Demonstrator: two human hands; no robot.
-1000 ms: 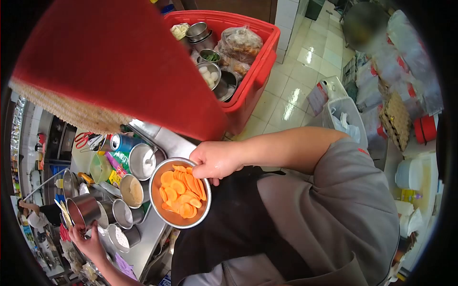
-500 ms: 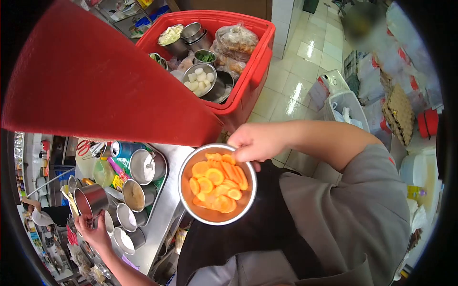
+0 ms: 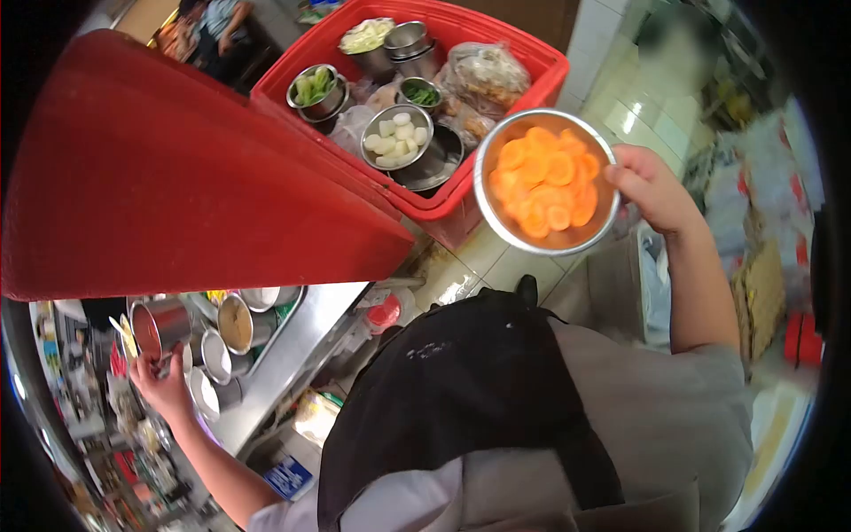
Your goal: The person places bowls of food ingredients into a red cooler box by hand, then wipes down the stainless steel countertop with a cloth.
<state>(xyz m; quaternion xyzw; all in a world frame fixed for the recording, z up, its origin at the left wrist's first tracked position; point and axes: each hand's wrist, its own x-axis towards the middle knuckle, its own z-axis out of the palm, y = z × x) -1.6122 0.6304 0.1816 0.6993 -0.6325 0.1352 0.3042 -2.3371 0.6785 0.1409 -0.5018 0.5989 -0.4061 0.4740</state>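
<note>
Right hand (image 3: 658,191): fingers closed on the carrot bowl (image 3: 509,130), right of the red tub (image 3: 425,211); best kept level. Left hand (image 3: 164,390): fingers part-curled against a pot (image 3: 164,321), far left.

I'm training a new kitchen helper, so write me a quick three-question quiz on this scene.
1. Which hand holds the bowl of sliced carrots?
2. True or false: the bowl of white chunks sits inside the red bin.
3. The left hand is touching: (a) the bowl of sliced carrots, (b) a metal pot, (c) the red bin.

Key: 1. the right hand; 2. true; 3. b.
</note>
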